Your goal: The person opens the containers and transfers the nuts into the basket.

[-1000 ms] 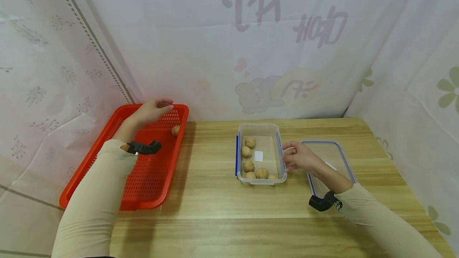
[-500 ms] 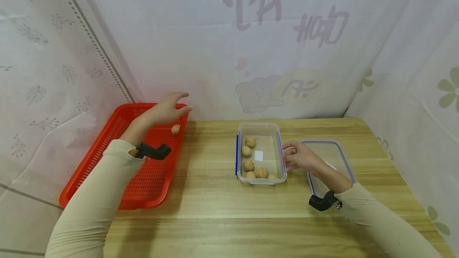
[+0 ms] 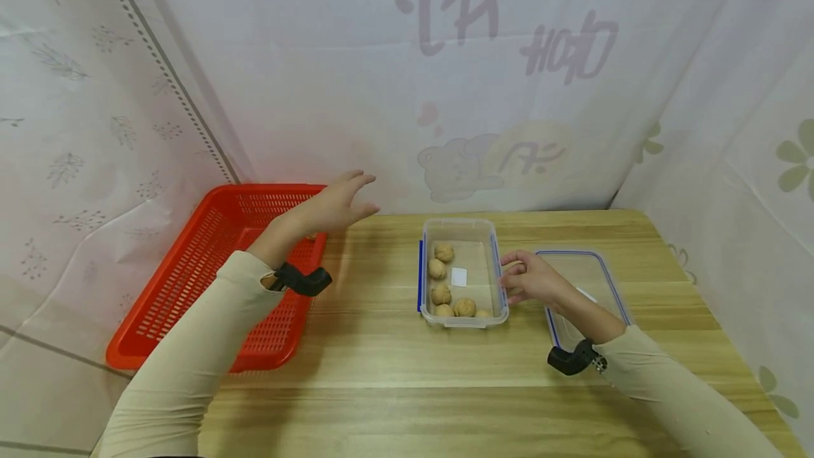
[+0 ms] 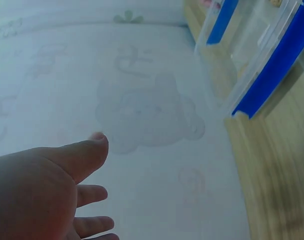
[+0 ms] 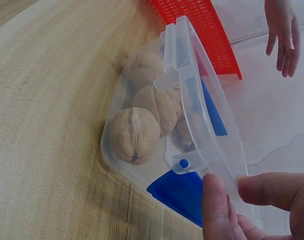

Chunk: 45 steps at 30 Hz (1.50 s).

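Observation:
My left hand [image 3: 333,205] hovers over the right rim of the red plastic basket [image 3: 267,359], fingers spread and holding nothing; the left wrist view also shows its thumb and fingers apart. One walnut in the basket is almost hidden behind this hand. In the middle of the table stands a clear lidless food container [image 3: 473,256] with blue side clips. Several walnuts [image 3: 465,307] lie along its left and near sides. At the container's right side, my right hand [image 3: 531,278] pinches the wall between thumb and fingers, as the right wrist view shows.
The clear lid with a blue seal [image 3: 575,267] lies flat on the wooden table [image 3: 381,366], partly under my right forearm. White printed curtains [image 3: 375,112] enclose the back and sides. Wood surface separates basket and container.
My left hand has moved right from over the basket's far end to past its right rim, fingers opening out. The right hand, container and walnuts stay where they were.

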Available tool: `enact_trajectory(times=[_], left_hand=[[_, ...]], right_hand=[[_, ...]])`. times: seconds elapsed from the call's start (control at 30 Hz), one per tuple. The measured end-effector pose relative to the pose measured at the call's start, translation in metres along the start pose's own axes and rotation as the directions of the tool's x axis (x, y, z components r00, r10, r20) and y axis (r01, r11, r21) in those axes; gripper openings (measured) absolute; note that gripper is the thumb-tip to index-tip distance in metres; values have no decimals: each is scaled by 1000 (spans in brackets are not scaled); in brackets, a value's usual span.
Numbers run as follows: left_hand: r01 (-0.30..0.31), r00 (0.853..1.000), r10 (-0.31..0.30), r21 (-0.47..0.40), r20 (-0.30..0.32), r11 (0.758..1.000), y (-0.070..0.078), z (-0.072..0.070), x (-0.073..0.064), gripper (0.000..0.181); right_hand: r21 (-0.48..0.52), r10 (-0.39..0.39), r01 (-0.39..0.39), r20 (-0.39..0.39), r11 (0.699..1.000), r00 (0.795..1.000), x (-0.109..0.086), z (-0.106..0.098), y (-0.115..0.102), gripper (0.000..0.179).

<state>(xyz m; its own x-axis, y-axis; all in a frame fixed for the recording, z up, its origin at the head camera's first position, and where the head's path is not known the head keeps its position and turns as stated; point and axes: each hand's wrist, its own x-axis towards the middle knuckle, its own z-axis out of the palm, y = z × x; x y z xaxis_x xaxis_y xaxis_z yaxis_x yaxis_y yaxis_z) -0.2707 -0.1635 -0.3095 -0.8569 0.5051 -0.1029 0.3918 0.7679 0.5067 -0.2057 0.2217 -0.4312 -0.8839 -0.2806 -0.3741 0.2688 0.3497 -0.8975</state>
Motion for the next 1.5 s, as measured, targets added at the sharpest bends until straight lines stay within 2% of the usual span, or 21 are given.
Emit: enact_trajectory(times=[0.43,0.67,0.8,1.2,1.33,1.5], left_hand=[[-71,994,68,24,89,997,28,24,21,70],[-103,987,95,54,131,993,42,44,37,68],[-142,981,135,39,136,989,48,55,46,65],[-189,971,199,-85,135,978,52,87,69,61],[-182,972,196,-116,129,977,52,96,74,56],[-150,973,169,-128,156,980,51,107,78,54]], right_hand=[[3,-2,2,0,1000,1000,1,0,1,47],[10,-2,2,3,1000,1000,1,-1,2,46],[13,-2,1,6,1000,1000,1,-2,2,47],[16,-5,5,10,1000,1000,0,-2,1,48],[12,-2,2,10,1000,1000,1,-2,0,48],[5,-1,1,5,1000,1000,2,-2,0,47]])
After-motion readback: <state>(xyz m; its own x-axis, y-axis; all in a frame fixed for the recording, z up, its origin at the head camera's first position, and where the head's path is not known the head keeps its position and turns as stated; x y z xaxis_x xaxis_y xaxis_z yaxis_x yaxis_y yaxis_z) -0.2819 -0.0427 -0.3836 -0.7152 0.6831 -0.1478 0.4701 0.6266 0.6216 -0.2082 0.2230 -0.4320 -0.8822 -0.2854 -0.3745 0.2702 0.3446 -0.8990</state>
